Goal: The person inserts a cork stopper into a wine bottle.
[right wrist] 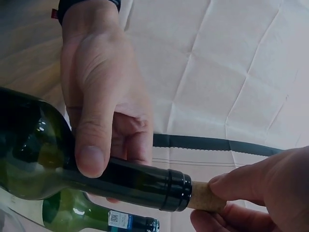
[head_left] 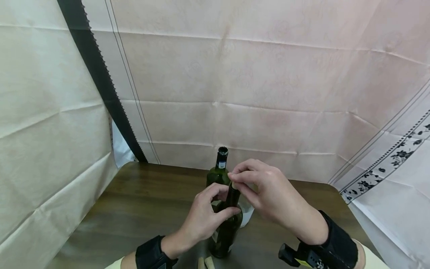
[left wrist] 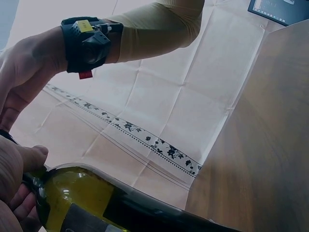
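Note:
A dark green wine bottle (head_left: 228, 231) stands upright on the table, its neck held by the left hand (head_left: 205, 213) with thumb and fingers on either side. Over the bottle's mouth, the right hand (head_left: 265, 183) pinches a cork (right wrist: 199, 195) between thumb and fingers. The right wrist view shows the cork's lower end at the rim, most of its length standing out of the neck. Just behind is a second green wine bottle (head_left: 220, 164) with a small label on its neck, touched by neither hand.
Two pale cork-like pieces (head_left: 205, 263) lie at the front of the wooden table (head_left: 151, 198). A white object (head_left: 246, 215) shows partly behind the front bottle. Creased pale sheets (head_left: 268, 93) hang around the table's back and sides. A dark screen (left wrist: 285, 10) appears in the left wrist view.

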The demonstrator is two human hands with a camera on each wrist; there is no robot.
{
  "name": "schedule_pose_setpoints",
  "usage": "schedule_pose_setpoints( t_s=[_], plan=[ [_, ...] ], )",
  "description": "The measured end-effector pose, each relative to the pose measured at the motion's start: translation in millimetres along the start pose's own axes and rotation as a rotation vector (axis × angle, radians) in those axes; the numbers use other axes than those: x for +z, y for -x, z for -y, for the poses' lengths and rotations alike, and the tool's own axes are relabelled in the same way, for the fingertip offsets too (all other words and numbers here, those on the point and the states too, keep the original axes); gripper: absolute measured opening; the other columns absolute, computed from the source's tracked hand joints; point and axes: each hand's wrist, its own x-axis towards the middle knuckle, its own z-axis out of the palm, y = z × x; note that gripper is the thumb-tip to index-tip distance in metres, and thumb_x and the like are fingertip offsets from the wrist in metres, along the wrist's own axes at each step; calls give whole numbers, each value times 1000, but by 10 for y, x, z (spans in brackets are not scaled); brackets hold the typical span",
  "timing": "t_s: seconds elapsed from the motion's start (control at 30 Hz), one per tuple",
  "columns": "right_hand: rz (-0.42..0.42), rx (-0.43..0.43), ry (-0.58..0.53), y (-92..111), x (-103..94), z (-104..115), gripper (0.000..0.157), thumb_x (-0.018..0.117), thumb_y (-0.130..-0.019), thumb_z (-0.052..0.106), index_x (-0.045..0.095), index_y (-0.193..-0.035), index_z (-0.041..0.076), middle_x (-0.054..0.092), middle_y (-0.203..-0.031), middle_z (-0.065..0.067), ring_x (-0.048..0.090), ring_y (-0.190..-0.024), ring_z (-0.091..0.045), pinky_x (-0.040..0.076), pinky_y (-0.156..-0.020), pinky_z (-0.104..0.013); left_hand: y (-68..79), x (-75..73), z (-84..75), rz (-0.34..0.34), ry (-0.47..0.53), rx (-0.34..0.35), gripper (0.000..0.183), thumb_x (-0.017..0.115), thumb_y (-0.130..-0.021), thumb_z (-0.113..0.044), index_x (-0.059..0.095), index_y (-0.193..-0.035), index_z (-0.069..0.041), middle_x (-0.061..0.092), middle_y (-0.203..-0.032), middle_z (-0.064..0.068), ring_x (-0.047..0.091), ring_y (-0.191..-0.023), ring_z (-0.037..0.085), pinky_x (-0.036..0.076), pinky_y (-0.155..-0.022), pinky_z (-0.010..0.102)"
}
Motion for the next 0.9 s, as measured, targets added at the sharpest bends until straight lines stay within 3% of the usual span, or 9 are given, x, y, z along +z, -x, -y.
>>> schedule_pose_setpoints(
  t_s=[0.23,0.53,0.73,0.9],
  plan=[
    [-40,-47,33,-5,-6,17,22,79,-80,4,78,-100,11,66,-99,3,63,-87,-8,53,-67,-19,-15,-12,-29,-3,-14,14,37,78,-81,-41,60,-113,-36,60,-102,-18,60,-95,4,53,-88,34],
    [-31,-39,58,3,-29,42,21,78,-81,5,78,-101,12,66,-100,4,62,-90,-8,53,-69,-19,-6,-5,-46,-1,-20,12,38,78,-80,-41,60,-113,-35,60,-102,-18,60,-95,4,53,-88,38],
    [19,-26,31,-13,-64,34,22,78,-82,6,77,-104,13,65,-103,5,63,-86,-5,53,-67,-18,-1,-6,-47,3,-21,-1,38,78,-80,-42,60,-113,-35,60,-101,-18,61,-94,4,54,-89,37],
    [116,-33,20,-74,-145,29,23,77,-84,11,74,-107,14,65,-107,5,64,-83,-4,52,-67,-17,11,-11,-42,12,-25,-27,39,78,-80,-43,60,-113,-34,60,-101,-18,60,-95,4,54,-89,36]
  ],
)
